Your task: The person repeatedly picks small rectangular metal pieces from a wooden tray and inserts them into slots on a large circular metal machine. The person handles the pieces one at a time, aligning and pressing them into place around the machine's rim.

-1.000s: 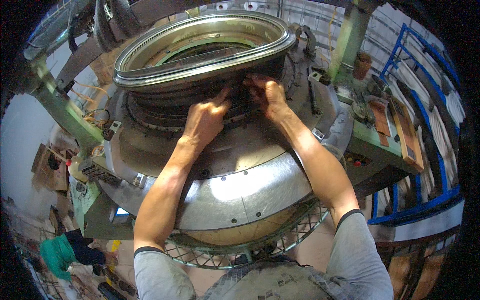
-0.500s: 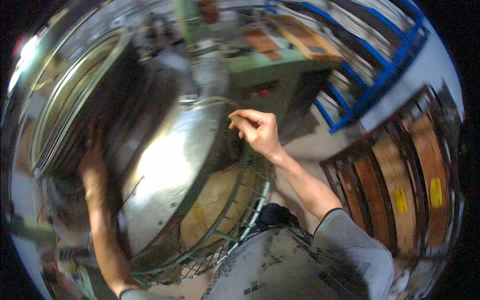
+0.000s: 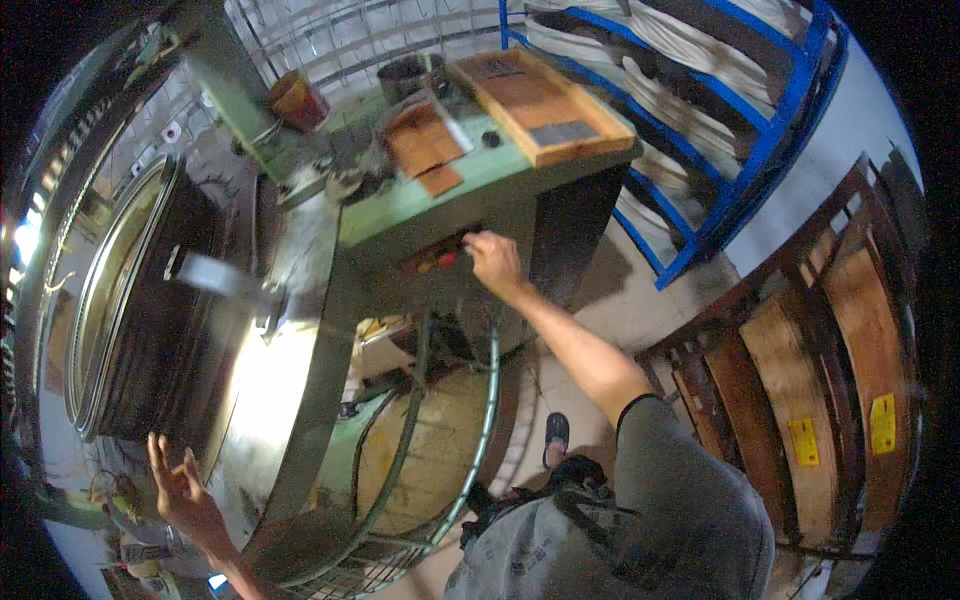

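My right hand point(image 3: 497, 266) reaches to a small control panel point(image 3: 420, 263) on the front of a green machine bench. Its fingers are pinched at a small dark knob point(image 3: 469, 239), just beside a red button point(image 3: 447, 259). Low on the left, my left hand point(image 3: 185, 495) is open with fingers spread, holding nothing. It is below a large dark ribbed drum point(image 3: 150, 300) with a shiny metal rim, and beside a bright, smooth metal plate point(image 3: 265, 390). Whether the left fingertips touch the drum I cannot tell.
On the green benchtop point(image 3: 500, 165) lie a wooden tray point(image 3: 540, 105), brown sheets point(image 3: 425, 140) and tins. A curved metal guard point(image 3: 490, 400) stands before me. Behind is a blue rack point(image 3: 760, 190) with pale cloth; dark-framed wooden boards point(image 3: 790, 370) stand at right.
My right hand has moved from open air to the panel. My left hand has come down away from the drum's side, fingers spread. The view has shifted, showing more of the benchtop.
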Available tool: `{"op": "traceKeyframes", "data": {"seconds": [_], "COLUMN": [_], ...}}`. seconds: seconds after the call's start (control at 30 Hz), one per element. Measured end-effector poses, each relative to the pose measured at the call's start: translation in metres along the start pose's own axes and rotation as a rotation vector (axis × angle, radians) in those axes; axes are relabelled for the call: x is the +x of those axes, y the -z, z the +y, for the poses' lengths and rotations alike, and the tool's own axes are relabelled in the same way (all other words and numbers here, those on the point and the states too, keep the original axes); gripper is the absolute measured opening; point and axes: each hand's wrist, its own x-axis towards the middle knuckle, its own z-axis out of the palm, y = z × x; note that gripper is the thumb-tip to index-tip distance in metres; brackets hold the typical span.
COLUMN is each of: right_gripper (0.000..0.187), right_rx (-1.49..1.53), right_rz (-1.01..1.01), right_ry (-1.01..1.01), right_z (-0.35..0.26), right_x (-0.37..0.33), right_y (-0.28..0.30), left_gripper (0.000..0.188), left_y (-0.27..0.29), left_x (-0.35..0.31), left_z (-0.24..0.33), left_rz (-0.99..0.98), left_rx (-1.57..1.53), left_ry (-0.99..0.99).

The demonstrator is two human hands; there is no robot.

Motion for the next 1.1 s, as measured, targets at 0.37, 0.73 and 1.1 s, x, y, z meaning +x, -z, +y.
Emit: {"op": "traceKeyframes", "data": {"seconds": [0.37,0.73,1.1], "right_gripper": [0.027,0.007,0.034], "right_rx": [-0.042,0.166,-0.194], "right_rz": [-0.119,-0.181,-0.577], "right_ry": [0.131,0.512,0.124], "right_z": [-0.003,0.005,0.133], "right_x": [0.013,0.129,0.355], "right_y": [0.019,0.247,0.174], "left_gripper": [0.043,0.038,0.033], "left_y": [-0.15,-0.252,-0.32], "left_x": [-0.022,-0.016,0.018], "left_z": [0.259,0.294,0.323], "left_rz": [-0.201,-0.284,-0.294], "left_rx": [-0.288,-0.373,-0.629], "left_ry": [0.16,0.062,0.0]}}
